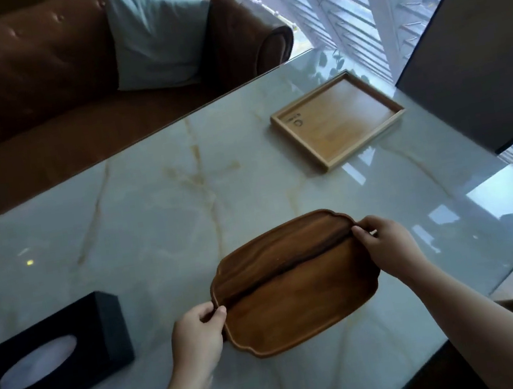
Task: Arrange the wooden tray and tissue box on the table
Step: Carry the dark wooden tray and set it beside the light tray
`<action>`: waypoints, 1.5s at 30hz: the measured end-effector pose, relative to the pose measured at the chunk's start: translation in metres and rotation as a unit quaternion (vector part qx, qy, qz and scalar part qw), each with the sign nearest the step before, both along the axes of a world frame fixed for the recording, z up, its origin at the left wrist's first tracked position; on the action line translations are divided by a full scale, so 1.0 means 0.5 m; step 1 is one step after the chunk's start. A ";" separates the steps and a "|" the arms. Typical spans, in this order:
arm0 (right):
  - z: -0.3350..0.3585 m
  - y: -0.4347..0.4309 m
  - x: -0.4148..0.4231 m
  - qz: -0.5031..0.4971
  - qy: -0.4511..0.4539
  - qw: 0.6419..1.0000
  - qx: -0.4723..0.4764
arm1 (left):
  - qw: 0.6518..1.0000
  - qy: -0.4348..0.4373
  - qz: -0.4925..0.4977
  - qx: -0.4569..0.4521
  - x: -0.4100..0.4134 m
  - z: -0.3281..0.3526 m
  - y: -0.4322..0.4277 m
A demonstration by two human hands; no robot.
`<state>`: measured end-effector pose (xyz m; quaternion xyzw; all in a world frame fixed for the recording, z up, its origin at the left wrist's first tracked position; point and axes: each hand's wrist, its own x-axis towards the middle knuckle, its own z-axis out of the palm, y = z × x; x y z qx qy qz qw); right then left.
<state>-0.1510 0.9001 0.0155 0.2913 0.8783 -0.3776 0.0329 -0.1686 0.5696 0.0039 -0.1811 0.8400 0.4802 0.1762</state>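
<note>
A: Where does the tray [295,283] sit right now?

B: On the counter [139,218], close to its near edge, roughly midway along. The left hand [196,336] pinches the tray's left end, fingers [218,313] closed over the rim. The right hand [385,241] does the same at the far right end, thumb on top of the rim.

A: And the box [50,361]?

B: Black, tissue showing through its oval slot, towards the counter's left end and near edge, apart from the tray. A second, pale square tray [338,124] lies by the far right corner, untouched.

A: So how would you handle this step?

B: Keep both grips even, so the tray stays level. The counter looks glossy, so I'd lift a little rather than drag. Then turn it square to the near edge and set it down flat before letting go.

A: Risk?

B: The rim is thin; a pinch could slip if one end tips.
</note>
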 end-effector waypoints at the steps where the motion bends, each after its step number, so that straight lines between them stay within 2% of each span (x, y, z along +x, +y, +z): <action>1: 0.001 0.032 -0.001 -0.005 0.004 1.000 -0.005 | 1.000 0.002 -0.004 -0.001 -0.005 0.002 0.031; 5: 0.001 0.143 -0.011 -0.008 0.007 1.000 -0.018 | 1.000 -0.001 -0.001 0.003 -0.016 0.006 0.142; 15: -0.011 0.463 -0.060 -0.030 -0.020 0.999 0.004 | 0.991 -0.077 -0.012 0.109 -0.040 -0.012 0.479; 23: -0.033 0.601 -0.095 -0.053 -0.033 0.998 0.009 | 0.985 -0.095 -0.010 0.146 -0.090 -0.019 0.623; 30: -0.060 0.661 -0.119 -0.058 -0.025 0.998 0.015 | 0.985 -0.100 0.030 0.135 -0.122 -0.022 0.694; 45: -0.073 0.692 -0.145 -0.030 -0.046 0.997 0.044 | 0.980 -0.118 0.039 0.159 -0.132 -0.021 0.733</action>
